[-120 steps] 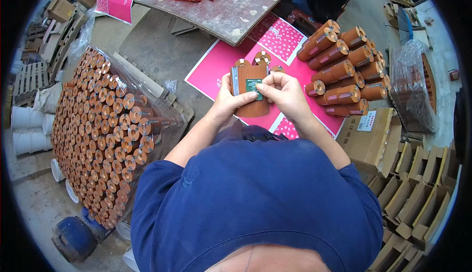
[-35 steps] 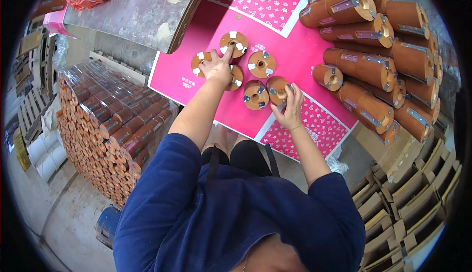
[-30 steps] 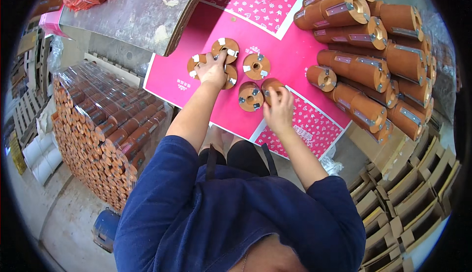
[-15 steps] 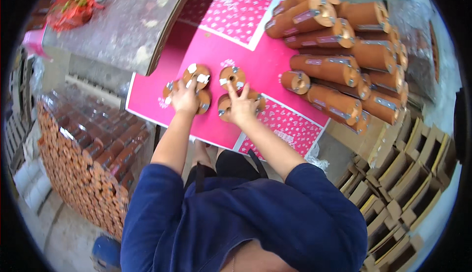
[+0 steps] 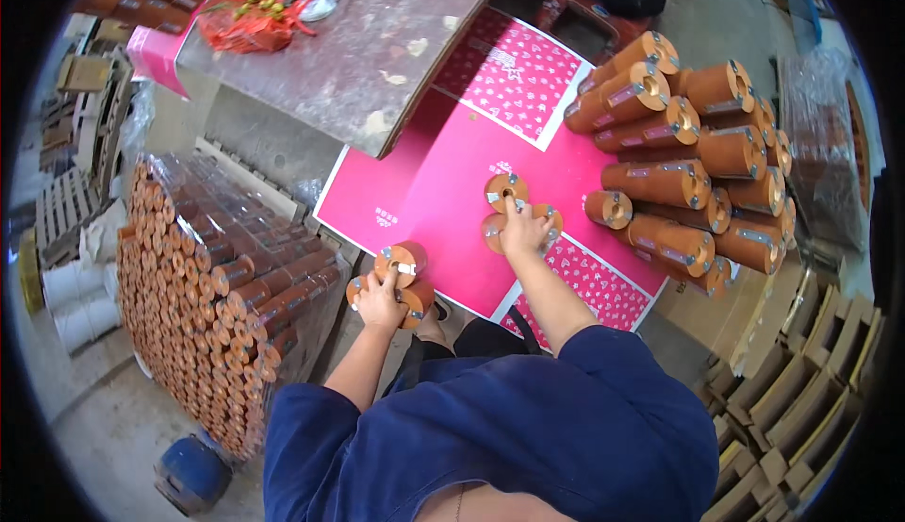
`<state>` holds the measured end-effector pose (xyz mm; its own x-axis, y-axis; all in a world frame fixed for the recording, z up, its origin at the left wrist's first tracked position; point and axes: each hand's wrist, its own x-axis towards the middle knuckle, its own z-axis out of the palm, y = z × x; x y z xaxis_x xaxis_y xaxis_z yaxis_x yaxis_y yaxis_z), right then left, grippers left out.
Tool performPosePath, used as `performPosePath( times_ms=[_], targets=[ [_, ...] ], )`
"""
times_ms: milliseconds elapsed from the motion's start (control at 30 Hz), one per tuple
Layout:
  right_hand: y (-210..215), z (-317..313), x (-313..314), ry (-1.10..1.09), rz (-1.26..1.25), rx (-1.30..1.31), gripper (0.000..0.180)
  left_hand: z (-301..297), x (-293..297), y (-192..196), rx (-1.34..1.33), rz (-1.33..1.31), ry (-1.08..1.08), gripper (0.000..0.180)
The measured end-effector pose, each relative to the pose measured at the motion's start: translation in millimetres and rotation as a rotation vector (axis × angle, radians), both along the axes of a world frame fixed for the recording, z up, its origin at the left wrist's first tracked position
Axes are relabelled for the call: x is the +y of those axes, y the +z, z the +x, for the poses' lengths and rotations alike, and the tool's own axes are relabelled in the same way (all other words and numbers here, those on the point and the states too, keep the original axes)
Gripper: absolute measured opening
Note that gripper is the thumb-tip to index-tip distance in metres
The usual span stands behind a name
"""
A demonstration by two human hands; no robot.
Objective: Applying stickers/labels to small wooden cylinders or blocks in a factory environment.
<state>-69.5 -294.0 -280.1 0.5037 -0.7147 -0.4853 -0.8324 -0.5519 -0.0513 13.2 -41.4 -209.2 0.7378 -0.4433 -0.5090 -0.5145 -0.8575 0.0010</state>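
The cylinders [image 5: 416,298] in my left hand [image 5: 380,307] and the matching ones [image 5: 499,188] under my right hand [image 5: 526,232] look wood-like and matt on their ends, as do the stacked cylinders [image 5: 650,178] at two o'clock, with smooth sides and shiny metallic strips [image 5: 747,234]. The pink sheet [image 5: 452,220] is smooth and printed, paper or plastic, I can't tell; the tabletop [image 5: 368,60] at eleven o'clock is dull and blotched. Glossy, wrinkled clear film [image 5: 240,209] lies at nine, matt cardboard [image 5: 813,371] at four, and my sleeves [image 5: 316,432] are matt cloth.
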Motion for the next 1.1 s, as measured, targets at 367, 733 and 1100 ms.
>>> performPosePath(
  times_ms=[367, 733, 1100],
  targets=[
    [12.9, -50.7, -6.9, 0.248, -0.074, 0.052, 0.070, -14.0, -38.5, -10.3, 0.103, -0.251, -0.207, 0.044],
    [34.5, -11.2, 11.1, 0.069, -0.036, 0.266, 0.078, -62.5, 115.3, 39.3, -0.076, -0.098, 0.246, 0.063],
    [59.2, -54.1, 69.1, 0.380, 0.058, -0.021, 0.067, -276.0, 336.3, 92.4, -0.193, 0.140, 1.421, 0.072]
  ],
)
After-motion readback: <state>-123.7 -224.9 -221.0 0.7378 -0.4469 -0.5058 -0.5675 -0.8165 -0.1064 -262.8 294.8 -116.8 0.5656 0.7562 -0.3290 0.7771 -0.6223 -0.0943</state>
